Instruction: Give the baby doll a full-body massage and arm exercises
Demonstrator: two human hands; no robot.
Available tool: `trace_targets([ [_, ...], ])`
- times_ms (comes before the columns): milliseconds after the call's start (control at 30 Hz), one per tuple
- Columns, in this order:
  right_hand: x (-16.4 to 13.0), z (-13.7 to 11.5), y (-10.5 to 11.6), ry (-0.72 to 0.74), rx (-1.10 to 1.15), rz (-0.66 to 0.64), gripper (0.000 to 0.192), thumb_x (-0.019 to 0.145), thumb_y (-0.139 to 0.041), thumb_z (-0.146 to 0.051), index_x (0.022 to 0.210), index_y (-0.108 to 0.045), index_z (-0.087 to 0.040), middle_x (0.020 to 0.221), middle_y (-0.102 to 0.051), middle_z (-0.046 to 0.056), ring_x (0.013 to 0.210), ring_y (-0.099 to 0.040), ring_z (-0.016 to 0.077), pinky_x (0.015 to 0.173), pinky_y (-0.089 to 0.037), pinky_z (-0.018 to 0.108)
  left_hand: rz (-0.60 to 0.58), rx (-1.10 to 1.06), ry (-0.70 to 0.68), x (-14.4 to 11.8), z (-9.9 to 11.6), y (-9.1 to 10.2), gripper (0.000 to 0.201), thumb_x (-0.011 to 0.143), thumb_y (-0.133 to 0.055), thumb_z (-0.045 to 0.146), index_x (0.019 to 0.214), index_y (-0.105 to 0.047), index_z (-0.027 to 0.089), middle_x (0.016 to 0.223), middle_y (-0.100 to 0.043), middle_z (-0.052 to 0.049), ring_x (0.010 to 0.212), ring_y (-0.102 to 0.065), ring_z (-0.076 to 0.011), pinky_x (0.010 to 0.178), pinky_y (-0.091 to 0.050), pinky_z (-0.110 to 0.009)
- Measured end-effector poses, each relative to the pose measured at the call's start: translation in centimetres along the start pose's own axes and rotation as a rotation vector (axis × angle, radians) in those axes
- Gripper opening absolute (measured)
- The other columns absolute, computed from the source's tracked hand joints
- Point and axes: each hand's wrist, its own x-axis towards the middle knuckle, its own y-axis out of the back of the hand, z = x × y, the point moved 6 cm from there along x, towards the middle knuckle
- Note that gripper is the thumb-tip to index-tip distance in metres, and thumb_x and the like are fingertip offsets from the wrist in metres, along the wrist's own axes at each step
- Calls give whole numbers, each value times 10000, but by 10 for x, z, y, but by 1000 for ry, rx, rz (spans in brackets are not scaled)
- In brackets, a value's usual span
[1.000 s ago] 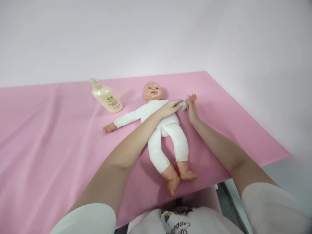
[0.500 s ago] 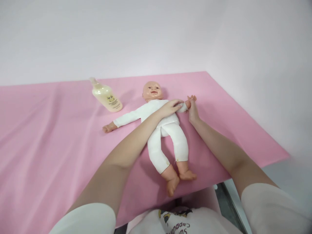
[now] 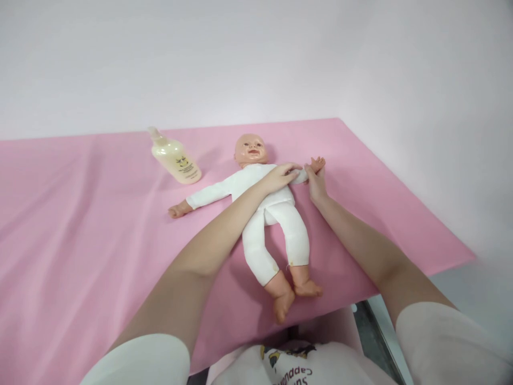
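Doll [image 3: 264, 214] sleeve is pinched by left hand [image 3: 280, 177]; doll's wrist, now lowered slightly, is gripped by right hand [image 3: 316, 184]; bottle [image 3: 175, 159] is kept well apart

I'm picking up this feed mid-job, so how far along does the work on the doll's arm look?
Done: the doll lies face up on the pink cloth in its white suit. In hand: the left hand rests on the sleeve at the doll's shoulder, and the right hand is at that arm's wrist. Left: the other arm, both legs and the cream bottle lie untouched.
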Motion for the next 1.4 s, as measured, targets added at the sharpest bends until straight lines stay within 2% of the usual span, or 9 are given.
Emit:
trace_targets([
  [167, 3, 2, 3, -25, 35, 56, 682, 911, -411, -686, 1409, -542, -239, 1304, -615, 113, 937, -670, 211, 586, -541, 291, 12, -11, 2, 0, 1, 1, 373, 948, -527, 358, 1206, -669, 128, 1258, -697, -130, 1151, -637, -239, 1043, -473, -379],
  [300, 3, 2, 4, -79, 79, 84, 690, 939, -307, -707, 1363, -591, -243, 1379, -586, 107, 1078, -656, 226, 732, -574, 333, 11, -14, 13, 0, 1, 1, 350, 941, -529, 340, 1181, -682, 136, 1238, -702, -125, 1137, -639, -237, 1033, -478, -383],
  [400, 3, 2, 5, -133, 127, 112, 583, 969, -330, -620, 1278, -642, -236, 1391, -591, 93, 1247, -591, 226, 886, -564, 357, 21, -3, 11, 0, 2, 2, 317, 931, -534, 319, 1134, -700, 140, 1208, -709, -116, 1119, -640, -232, 1030, -477, -382],
  [500, 4, 1, 5, -143, 166, 126, 480, 959, -403, -558, 1200, -665, -237, 1345, -623, 73, 1277, -568, 216, 941, -549, 367, 25, 9, 9, 0, 4, 2, 275, 924, -540, 314, 1059, -716, 151, 1130, -722, -98, 1075, -642, -225, 1014, -481, -379],
  [733, 3, 1, 5, -126, 143, 134, 265, 843, -632, -457, 959, -661, -221, 1003, -676, 47, 988, -649, 198, 861, -558, 345, 28, 3, 11, 1, 6, 3, 260, 916, -536, 322, 986, -698, 131, 1051, -707, -100, 1008, -643, -222, 976, -492, -388],
  [800, 2, -1, 5, -124, 139, 130, 261, 850, -629, -457, 939, -651, -213, 956, -663, 41, 933, -647, 187, 829, -550, 327, 30, 6, 10, 1, 6, 3, 258, 915, -533, 321, 974, -697, 131, 1040, -704, -99, 1000, -641, -221, 970, -490, -386],
  [1033, 4, 4, 4, -183, 159, 143, 451, 933, -460, -526, 1119, -672, -173, 1050, -680, 58, 963, -635, 179, 763, -525, 290, 21, 16, 14, 1, 6, 2, 237, 919, -526, 322, 925, -684, 146, 957, -684, -69, 938, -630, -205, 924, -496, -365],
  [1267, 3, 4, 4, -135, 81, 85, 309, 851, -629, -494, 934, -656, -198, 1001, -684, 68, 1028, -660, 230, 865, -562, 368, 22, 15, 3, 1, 5, 2, 246, 918, -522, 352, 898, -676, 161, 949, -681, -63, 936, -623, -207, 921, -489, -360],
  [1400, 3, 2, 2, -73, 58, 42, 372, 809, -687, -515, 1034, -650, -221, 1117, -691, 69, 1129, -644, 233, 929, -557, 379, 24, 22, 1, 2, 3, 2, 225, 916, -524, 344, 905, -668, 171, 945, -679, -59, 938, -617, -205, 913, -485, -352],
])
